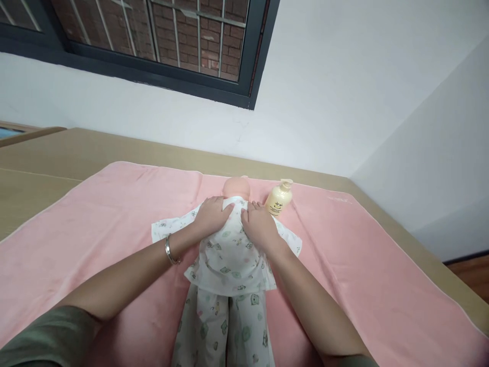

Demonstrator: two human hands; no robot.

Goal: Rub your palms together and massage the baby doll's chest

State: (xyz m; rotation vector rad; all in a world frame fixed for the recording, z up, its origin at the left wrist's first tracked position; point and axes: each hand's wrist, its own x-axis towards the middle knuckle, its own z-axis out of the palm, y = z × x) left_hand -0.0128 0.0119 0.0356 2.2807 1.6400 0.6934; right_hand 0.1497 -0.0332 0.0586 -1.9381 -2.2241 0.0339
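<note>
A baby doll (232,255) lies stretched out in front of me, dressed in a white top and trousers with green prints. Its bald head (236,187) points away from me, and no face shows. My left hand (214,216) rests flat on the doll's upper body near the left shoulder, thumb apart from the fingers. On the other shoulder lies my right hand (261,223), also flat, its thumb toward the middle. A pale yellow pump bottle (278,198) stands just beyond my right hand, its lower part partly hidden by that hand.
A pink mat (126,204) spreads under the doll, with a few creases. It covers much of a wooden surface (95,145) that meets a white wall (313,102). A dark-framed window (160,71) with bars is above.
</note>
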